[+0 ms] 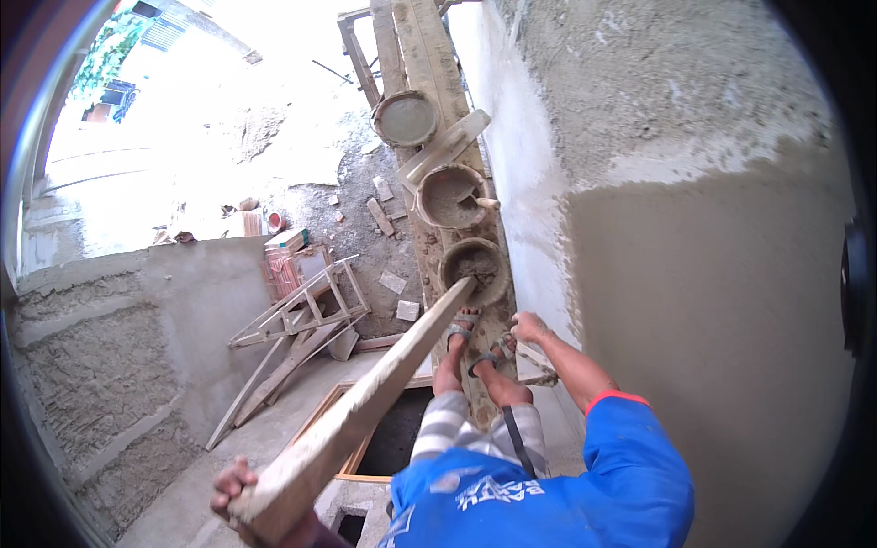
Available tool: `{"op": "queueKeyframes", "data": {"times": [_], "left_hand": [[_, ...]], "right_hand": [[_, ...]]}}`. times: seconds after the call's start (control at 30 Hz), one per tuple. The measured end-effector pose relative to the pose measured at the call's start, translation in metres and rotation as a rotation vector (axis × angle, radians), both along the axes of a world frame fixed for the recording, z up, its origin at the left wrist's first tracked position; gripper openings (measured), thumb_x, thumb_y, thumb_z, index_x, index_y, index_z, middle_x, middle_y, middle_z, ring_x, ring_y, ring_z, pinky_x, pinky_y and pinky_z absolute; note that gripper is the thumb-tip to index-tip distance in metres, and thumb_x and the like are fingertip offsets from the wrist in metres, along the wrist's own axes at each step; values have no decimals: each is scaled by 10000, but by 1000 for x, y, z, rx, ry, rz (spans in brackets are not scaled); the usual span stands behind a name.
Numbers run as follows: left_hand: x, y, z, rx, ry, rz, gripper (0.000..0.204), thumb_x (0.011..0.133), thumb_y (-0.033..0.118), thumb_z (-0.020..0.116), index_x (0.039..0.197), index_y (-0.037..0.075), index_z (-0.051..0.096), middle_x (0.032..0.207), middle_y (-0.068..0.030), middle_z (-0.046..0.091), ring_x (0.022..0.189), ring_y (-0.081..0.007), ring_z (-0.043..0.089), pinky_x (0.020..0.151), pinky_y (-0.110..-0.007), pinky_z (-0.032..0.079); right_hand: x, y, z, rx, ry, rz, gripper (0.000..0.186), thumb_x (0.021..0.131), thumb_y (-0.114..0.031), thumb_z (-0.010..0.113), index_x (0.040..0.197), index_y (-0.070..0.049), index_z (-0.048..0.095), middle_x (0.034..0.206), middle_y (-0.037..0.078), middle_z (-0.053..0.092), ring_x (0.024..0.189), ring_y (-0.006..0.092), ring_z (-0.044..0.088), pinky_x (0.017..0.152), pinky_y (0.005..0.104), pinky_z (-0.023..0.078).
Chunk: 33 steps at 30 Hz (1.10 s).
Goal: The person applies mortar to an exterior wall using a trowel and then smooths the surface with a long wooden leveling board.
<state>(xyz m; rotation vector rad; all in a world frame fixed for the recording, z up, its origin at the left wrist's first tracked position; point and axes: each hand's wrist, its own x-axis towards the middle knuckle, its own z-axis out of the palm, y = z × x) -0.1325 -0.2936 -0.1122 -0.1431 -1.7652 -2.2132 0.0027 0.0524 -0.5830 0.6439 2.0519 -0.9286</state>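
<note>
Gripping a long wooden straightedge (365, 397), the left hand (239, 498) keeps it level; the right hand (528, 327) clutches a trowel (537, 363) near the wet plaster wall (713, 301).

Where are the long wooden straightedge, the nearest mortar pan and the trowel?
long wooden straightedge (365, 402): head view, middle of its flat face.
nearest mortar pan (475, 267): head view, mortar inside the pan by the feet.
trowel (534, 363): head view, blade below the right hand (528, 327).
</note>
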Motion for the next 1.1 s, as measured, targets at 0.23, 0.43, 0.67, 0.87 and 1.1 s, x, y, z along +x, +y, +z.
{"op": "queueKeyframes", "data": {"times": [0.23, 0.43, 0.67, 0.87, 1.1], "left_hand": [[-31, -13, -42, -52, -1, 174, 236, 798, 247, 473, 963, 78, 463, 856, -40, 380, 800, -184, 404, 907, -355, 276], [-42, -48, -61, -151, 15, 308, 160, 804, 204, 473, 920, 93, 475, 806, -19, 390, 748, -161, 415, 867, -339, 295], [-32, -69, -43, -176, 14, 370, 75, 810, 153, 473, 870, 111, 488, 747, 5, 402, 688, -133, 427, 819, -320, 318], [11, -75, -17, -126, -5, 352, 33, 816, 110, 474, 827, 125, 500, 697, 26, 413, 636, -110, 438, 778, -304, 338], [23, -3, -12, -127, 102, -36, 280, 775, 342, 565, 949, 129, 510, 817, -24, 411, 737, -185, 479, 839, -423, 311]], "right_hand": [[-188, 63, -144, 507, 257, -83, 614, 776, -100, 469, 1357, -142, 274, 1336, 272, 267, 1197, 480, 292, 960, 535, 310], [-296, 71, -187, 540, 181, 110, 415, 769, -164, 552, 1180, -121, 510, 1191, 153, 476, 1104, 390, 433, 824, 471, 438], [-296, 29, -187, 503, 365, 351, 169, 714, -169, 543, 781, -80, 670, 758, 163, 642, 741, 287, 642, 654, 412, 499], [-211, 92, -68, -202, 147, -220, 319, 815, -288, 497, 626, -36, 547, 580, 112, 570, 507, 161, 549, 469, 318, 443], [-61, 59, 208, -611, 194, -442, 335, 764, -151, 529, 1066, -15, 478, 686, 37, 515, 484, 95, 482, 429, 234, 397]]}}
